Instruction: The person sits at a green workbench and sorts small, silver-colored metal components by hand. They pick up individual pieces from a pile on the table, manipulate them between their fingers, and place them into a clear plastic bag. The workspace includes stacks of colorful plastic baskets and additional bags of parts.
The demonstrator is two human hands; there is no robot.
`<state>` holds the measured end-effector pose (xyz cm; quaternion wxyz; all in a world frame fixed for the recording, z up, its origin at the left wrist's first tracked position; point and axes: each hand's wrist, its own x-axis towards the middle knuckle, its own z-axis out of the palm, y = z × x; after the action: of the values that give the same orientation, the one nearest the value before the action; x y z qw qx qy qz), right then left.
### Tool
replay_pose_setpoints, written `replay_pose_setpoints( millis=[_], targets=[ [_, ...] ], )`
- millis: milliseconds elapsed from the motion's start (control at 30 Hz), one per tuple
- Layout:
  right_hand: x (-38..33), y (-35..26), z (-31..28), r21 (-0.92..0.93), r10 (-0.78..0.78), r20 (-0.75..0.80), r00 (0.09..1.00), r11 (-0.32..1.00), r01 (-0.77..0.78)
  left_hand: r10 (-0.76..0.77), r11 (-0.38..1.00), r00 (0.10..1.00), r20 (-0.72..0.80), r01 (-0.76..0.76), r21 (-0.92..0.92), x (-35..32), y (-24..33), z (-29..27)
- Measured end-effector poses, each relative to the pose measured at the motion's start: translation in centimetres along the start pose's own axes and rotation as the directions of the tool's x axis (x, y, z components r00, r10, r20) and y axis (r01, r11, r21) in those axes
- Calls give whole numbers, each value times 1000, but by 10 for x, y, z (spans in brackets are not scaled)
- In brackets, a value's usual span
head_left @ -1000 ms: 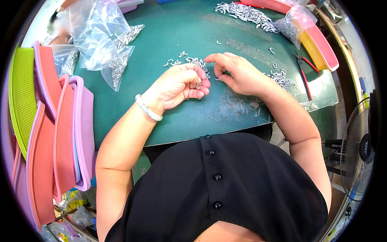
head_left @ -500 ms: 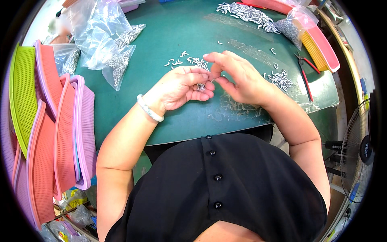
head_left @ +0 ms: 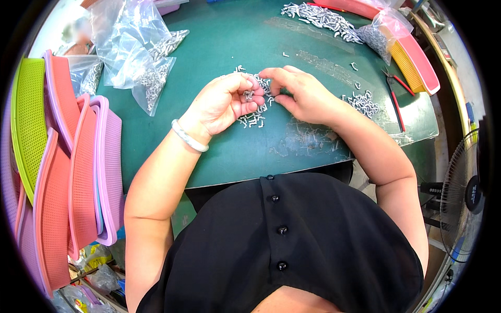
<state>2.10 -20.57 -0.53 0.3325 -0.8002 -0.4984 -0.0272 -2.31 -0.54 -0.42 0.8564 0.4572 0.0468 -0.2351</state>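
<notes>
My left hand (head_left: 222, 101), with a pale bangle (head_left: 189, 136) at the wrist, is half curled, palm up. Several small bent silver metal pieces (head_left: 249, 96) lie in its fingers. My right hand (head_left: 308, 96) is beside it, its index finger and thumb apart at the edge of a pile of the same pieces (head_left: 267, 86) on the green tabletop (head_left: 219, 167). Part of this pile is hidden behind my left hand, and more loose pieces (head_left: 253, 120) lie just below the fingers.
A second small pile (head_left: 365, 103) and red-handled pliers (head_left: 397, 101) lie to the right. Larger silver pieces (head_left: 323, 21) are heaped at the back. Clear plastic bags of parts (head_left: 151, 83) lie at the left, beside stacked coloured baskets (head_left: 108, 156). A fan (head_left: 459, 198) stands right.
My hands have moved apart, the left one slightly left. The right finger and thumb have parted and moved to the pile. More loose pieces show on the table below the left fingers.
</notes>
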Motion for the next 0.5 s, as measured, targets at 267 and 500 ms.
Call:
replay_pose_setpoints(
  millis=[267, 500],
  targets=[
    [1, 2, 7, 1, -13, 3, 1000, 1000, 13, 5, 994, 999, -45, 0, 106, -1, 1, 1],
    [1, -2, 3, 112, 71, -6, 997, 991, -70, -9, 984, 998, -55, 19, 180, -2, 0, 2]
  ],
)
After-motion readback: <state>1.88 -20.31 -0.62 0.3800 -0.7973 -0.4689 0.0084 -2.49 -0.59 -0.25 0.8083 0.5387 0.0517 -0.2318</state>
